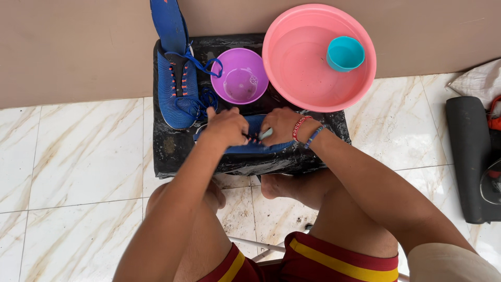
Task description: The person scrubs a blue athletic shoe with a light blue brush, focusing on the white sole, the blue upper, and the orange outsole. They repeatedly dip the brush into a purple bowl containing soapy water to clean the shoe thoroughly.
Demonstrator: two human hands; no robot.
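Under the fingers of the left hand (pixel 225 127) and right hand (pixel 282 125) lies a blue knit-cloth shoe (pixel 250 143), matt. Beneath it, a wet glossy black plastic wrap (pixel 172 151). Beyond the fingertips, smooth plastic basins: purple (pixel 240 75), pink (pixel 313 62).

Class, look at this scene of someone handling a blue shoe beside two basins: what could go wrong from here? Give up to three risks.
1. The pink basin overhangs the edge of the black-wrapped stand; a knock might tip it, with the teal cup inside.
2. Both hands, left hand and right hand, work on the blue shoe close to the purple bowl, which an elbow push could spill.
3. The second blue shoe leans against the wall and may slide.
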